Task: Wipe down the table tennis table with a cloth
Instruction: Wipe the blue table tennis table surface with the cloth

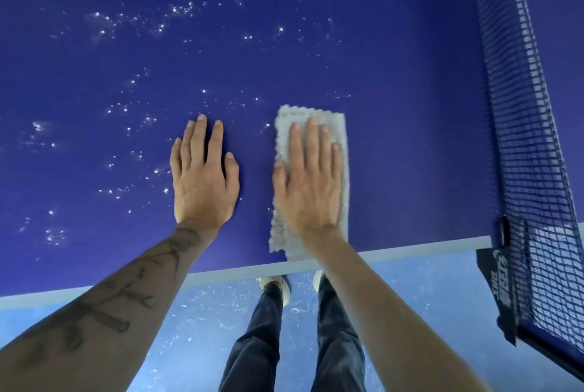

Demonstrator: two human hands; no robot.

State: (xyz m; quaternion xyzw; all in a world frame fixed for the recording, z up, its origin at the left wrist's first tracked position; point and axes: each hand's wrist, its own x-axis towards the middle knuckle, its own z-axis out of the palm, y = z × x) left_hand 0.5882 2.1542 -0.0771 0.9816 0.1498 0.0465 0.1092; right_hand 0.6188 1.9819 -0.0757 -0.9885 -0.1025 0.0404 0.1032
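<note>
Grey cloth (303,115) lies on the blue table (395,91) close to its near edge, pressed flat by the outstretched right hand (311,183), which should, I think, keep even pressure and sweep towards the white specks (104,22) around the flat, empty left hand (203,176).

A pale blue floor (202,328) is being shown across the lower view, being flecked all over by white scuffs and specks, and is being lit evenly by cool light. At the right a dark mesh net (521,107) is being held upright, with a black, white-lettered tag (501,284) being hung at its near end.
</note>
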